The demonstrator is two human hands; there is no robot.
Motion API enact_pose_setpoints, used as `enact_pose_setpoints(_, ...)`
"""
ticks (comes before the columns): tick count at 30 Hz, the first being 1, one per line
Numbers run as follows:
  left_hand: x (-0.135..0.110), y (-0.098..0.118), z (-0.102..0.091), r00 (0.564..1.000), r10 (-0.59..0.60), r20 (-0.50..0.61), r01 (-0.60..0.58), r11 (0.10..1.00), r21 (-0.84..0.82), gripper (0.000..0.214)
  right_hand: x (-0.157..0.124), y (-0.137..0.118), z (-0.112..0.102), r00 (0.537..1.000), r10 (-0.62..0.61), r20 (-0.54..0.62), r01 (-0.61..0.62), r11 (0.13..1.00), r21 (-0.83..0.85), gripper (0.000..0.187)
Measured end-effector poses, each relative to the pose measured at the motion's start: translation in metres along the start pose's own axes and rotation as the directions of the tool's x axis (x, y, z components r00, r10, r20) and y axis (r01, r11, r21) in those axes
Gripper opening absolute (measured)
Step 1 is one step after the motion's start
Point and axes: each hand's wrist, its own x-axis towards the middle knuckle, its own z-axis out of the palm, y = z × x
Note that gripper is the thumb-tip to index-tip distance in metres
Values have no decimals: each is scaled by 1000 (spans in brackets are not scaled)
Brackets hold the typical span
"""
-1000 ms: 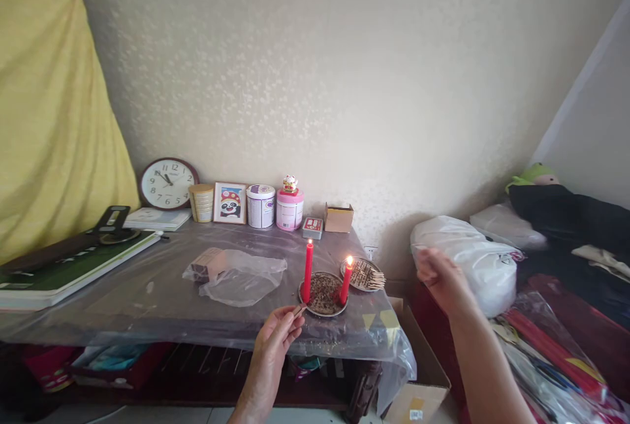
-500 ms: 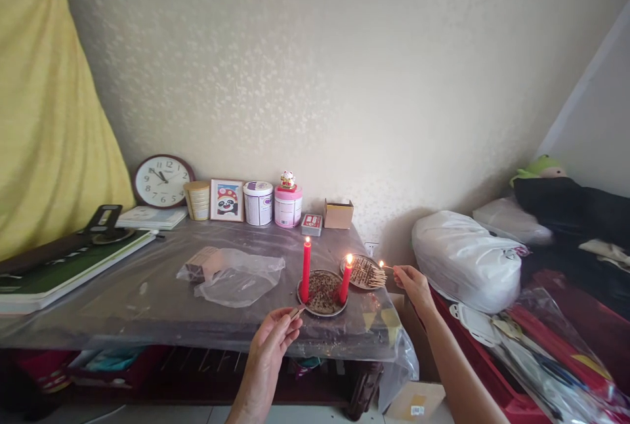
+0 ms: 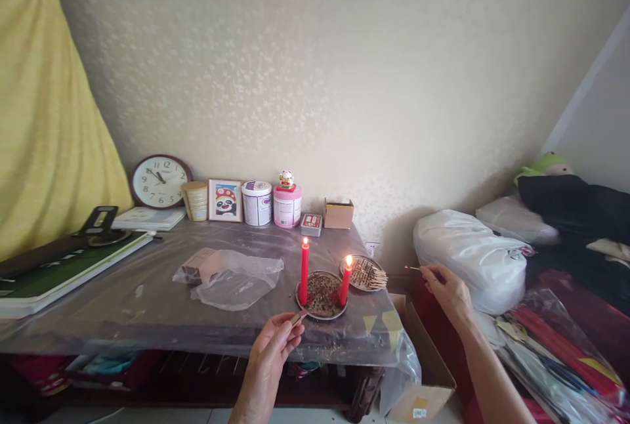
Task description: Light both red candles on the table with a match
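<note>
My right hand (image 3: 447, 291) pinches a match (image 3: 413, 268) by its end, out past the table's right edge. The match's head is dark with no flame showing. In front of the table's near edge, my left hand (image 3: 275, 345) is closed on a small flat brownish piece (image 3: 298, 318), perhaps a matchbox striker. Just beyond it, a tall red candle (image 3: 304, 274) and a shorter red candle (image 3: 346, 285), both lit, stand on a round plate (image 3: 322, 314). Behind them, a second round plate (image 3: 350, 285) holds several pale matchsticks (image 3: 378, 278).
A crumpled plastic bag (image 3: 241, 283) and a small box (image 3: 199, 265) lie left of the candles. Along the wall stand a clock (image 3: 161, 181), a picture frame (image 3: 226, 201), tins and a cardboard box (image 3: 338, 215). A white bag (image 3: 467, 256) and a carton (image 3: 430, 384) are at right.
My right hand has moved right with the match, away from the plate of matchsticks. The flame on the match is gone. My left hand has hardly moved.
</note>
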Motion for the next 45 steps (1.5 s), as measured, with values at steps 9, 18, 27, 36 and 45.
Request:
enact_pose_setpoints(9,3,-5,-2,1000,-10,-8,10,1000,8,36,13,-2,5,996,-16,84,18,1000,-23,32)
enact_pose_setpoints(18,3,-3,-1,999,-38,-8,38,999,7,36,32,76,25,991,113,68,-97,975,-200,27)
enact_pose_setpoints(27,10,-10,-4,998,-64,-9,64,998,17,37,52,92,44,987,122,99,-101,975,-198,23)
enact_pose_setpoints(36,12,-17,-4,997,-77,15,76,997,24,33,59,83,27,994,91,63,-51,881,-471,20)
enact_pose_setpoints(45,14,-23,-6,996,-66,-59,67,998,16,35,57,106,53,979,145,146,-34,812,-583,22)
